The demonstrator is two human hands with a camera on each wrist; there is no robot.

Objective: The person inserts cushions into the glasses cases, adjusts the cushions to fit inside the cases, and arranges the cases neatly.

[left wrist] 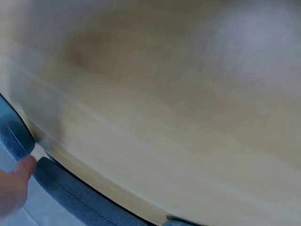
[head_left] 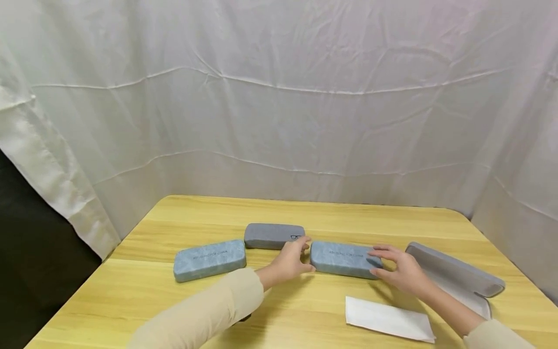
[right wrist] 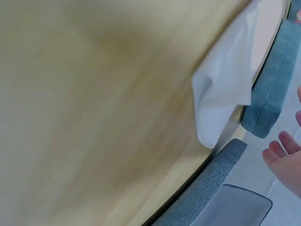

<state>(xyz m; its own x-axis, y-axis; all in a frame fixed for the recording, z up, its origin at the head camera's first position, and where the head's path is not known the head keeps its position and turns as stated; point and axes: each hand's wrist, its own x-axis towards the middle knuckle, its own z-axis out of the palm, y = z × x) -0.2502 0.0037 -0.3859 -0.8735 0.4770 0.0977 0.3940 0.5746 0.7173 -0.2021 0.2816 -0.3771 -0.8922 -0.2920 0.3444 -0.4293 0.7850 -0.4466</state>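
A pale blue glasses case (head_left: pixel 344 257) with small dark lettering lies closed between both hands. My left hand (head_left: pixel 285 261) is at its left end, fingers and thumb spread; whether they touch it I cannot tell. Close behind that hand is a grey glasses case (head_left: pixel 266 236) with a small glasses print. At the blue case's right end my right hand (head_left: pixel 403 271) has its fingers apart and bent slightly. The right wrist view shows a gap between the right fingers (right wrist: pixel 277 149) and the blue case (right wrist: pixel 270 89).
Another blue glasses case (head_left: pixel 209 260) lies at the left. A grey glasses case (head_left: pixel 457 274) stands with its lid up at the right, behind the right forearm. A folded white cloth or paper (head_left: pixel 388 319) lies in front on the wooden table (head_left: pixel 314 315). White curtains (head_left: pixel 279 121) hang behind.
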